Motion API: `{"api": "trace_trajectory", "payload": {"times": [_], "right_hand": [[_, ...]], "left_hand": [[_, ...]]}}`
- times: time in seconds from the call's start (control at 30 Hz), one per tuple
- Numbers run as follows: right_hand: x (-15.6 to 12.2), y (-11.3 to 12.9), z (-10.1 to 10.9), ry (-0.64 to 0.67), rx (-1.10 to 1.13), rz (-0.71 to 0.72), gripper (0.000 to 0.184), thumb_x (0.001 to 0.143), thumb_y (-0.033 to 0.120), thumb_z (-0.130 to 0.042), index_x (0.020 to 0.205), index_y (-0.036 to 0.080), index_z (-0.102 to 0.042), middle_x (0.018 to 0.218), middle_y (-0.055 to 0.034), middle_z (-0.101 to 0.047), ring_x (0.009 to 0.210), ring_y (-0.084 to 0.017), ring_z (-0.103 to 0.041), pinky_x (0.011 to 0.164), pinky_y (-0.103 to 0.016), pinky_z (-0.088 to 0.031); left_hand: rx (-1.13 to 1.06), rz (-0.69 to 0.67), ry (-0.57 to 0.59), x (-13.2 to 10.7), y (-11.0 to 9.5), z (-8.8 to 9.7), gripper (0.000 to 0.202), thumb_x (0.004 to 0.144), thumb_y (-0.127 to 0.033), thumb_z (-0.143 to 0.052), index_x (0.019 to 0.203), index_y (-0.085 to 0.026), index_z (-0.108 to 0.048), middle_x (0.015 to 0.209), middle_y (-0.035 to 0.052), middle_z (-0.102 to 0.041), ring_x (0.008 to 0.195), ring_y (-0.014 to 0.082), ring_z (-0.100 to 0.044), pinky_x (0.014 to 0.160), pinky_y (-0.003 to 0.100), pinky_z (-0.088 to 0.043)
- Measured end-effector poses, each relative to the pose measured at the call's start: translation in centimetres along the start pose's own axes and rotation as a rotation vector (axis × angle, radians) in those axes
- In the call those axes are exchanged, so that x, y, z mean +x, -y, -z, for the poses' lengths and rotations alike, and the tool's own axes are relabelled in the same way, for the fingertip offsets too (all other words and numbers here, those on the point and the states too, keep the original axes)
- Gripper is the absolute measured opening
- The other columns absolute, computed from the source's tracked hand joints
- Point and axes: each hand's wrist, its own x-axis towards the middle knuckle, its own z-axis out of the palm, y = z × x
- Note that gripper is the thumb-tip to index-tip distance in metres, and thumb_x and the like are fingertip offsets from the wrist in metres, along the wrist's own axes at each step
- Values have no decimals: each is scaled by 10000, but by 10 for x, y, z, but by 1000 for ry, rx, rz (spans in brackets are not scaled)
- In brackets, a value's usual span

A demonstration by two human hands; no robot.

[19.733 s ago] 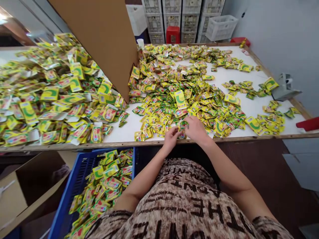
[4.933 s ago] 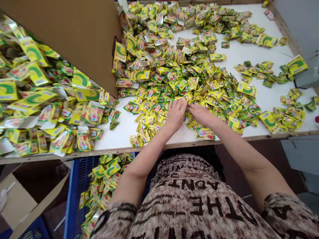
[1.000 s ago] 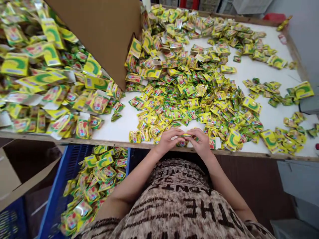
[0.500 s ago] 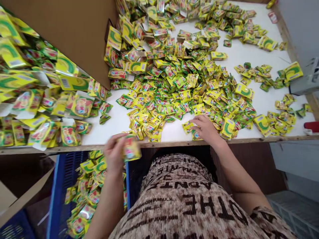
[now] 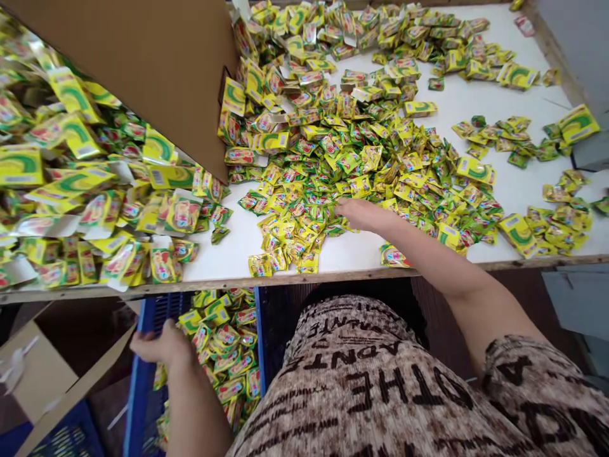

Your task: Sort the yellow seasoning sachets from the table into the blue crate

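Observation:
My left hand is low on the left, over the side of a blue crate. Its thumb stands apart from the fingers and nothing shows in it. Small yellow-and-green boxes fill the crate beside it. Across the tabletop, my right hand reaches into the near edge of a heap of small yellow-green sachets. Its fingers are curled downward, and the tips and whatever they hold are hidden. One packet lies by the table's front edge, under my right forearm.
A tall brown cardboard panel stands between the sachets and a pile of boxes on the left. More boxes lie along the back. A wooden strip edges the white table. Open cardboard is at lower left.
My left hand has moved down from the table edge to the crate, and the small box it held is no longer in it. My right hand has moved left and farther into the sachets.

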Motion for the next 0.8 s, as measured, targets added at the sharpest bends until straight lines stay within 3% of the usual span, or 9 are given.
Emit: {"api": "trace_trajectory", "payload": {"times": [0.07, 0.1, 0.17, 0.3, 0.37, 0.5, 0.57, 0.67, 0.8], "right_hand": [[2, 6, -2, 10, -39, -25, 385, 789, -96, -532, 1059, 142, -666, 1123, -133, -620, 830, -211, -633, 687, -298, -408], [0, 8, -4, 6, -39, -58, 403, 795, -87, -542, 1108, 141, -650, 1131, -134, -615, 835, -216, -633, 695, -300, -416], [-9, 11, -12, -8, -14, -143, 450, 794, -48, -617, 1208, 129, -601, 1134, -137, -612, 874, -236, -629, 726, -307, -434], [-43, -4, -22, -63, 124, -230, 364, 732, 112, -834, 1050, 110, -656, 1113, -137, -607, 961, -262, -600, 798, -329, -459], [-69, -20, -21, -248, 249, -238, 336, 676, 184, -901, 922, 135, -679, 1052, -105, -620, 1015, -271, -578, 859, -351, -460], [-136, -45, -15, -869, 670, -450, 356, 677, 310, -898, 921, 176, -676, 872, -11, -640, 851, -203, -595, 780, -327, -485], [-169, -46, -17, -1085, 894, -574, 389, 693, 391, -873, 952, 186, -669, 825, 11, -645, 735, -166, -584, 656, -286, -484], [-197, -37, -29, -1222, 1079, -682, 410, 676, 438, -863, 936, 188, -668, 818, 12, -669, 680, -146, -585, 585, -259, -493], [-180, -15, -49, -1363, 1147, -719, 395, 695, 434, -846, 955, 197, -665, 886, -5, -704, 788, -156, -646, 742, -281, -548]], "left_hand": [[15, -68, -356, 4, -13, -22, 276, 762, -397, -692, 971, -264, -571, 863, -41, -625, 862, 237, -667, 893, 490, -585], [16, -138, -410, 0, -25, -37, 231, 788, -370, -685, 968, -249, -604, 907, -34, -652, 893, 236, -669, 920, 486, -571], [-7, -326, -175, -20, -60, -78, 178, 867, -349, -629, 975, -213, -669, 945, -5, -701, 911, 222, -678, 937, 453, -556], [-217, -736, 641, -90, -142, -174, 187, 948, -264, -547, 1002, -181, -705, 939, 49, -743, 890, 163, -687, 870, 317, -549], [-280, -922, 906, -122, -176, -218, 220, 966, -251, -521, 1072, -166, -694, 1027, 88, -734, 973, 176, -663, 899, 322, -534], [-31, -1209, 1155, -162, -220, -278, 458, 904, -326, -631, 1325, -153, -581, 1324, 162, -615, 1228, 300, -534, 1012, 458, -458], [79, -1254, 1239, -170, -231, -291, 558, 880, -326, -655, 1388, -135, -523, 1357, 183, -584, 1257, 330, -511, 1022, 481, -440], [-9, -1232, 1339, -169, -231, -297, 505, 924, -285, -574, 1392, -103, -520, 1333, 193, -600, 1242, 306, -541, 1063, 458, -434], [-263, -763, 1257, -148, -209, -292, 517, 940, -311, -561, 1425, -146, -496, 1313, 146, -634, 1205, 248, -600, 1069, 408, -469]]}}
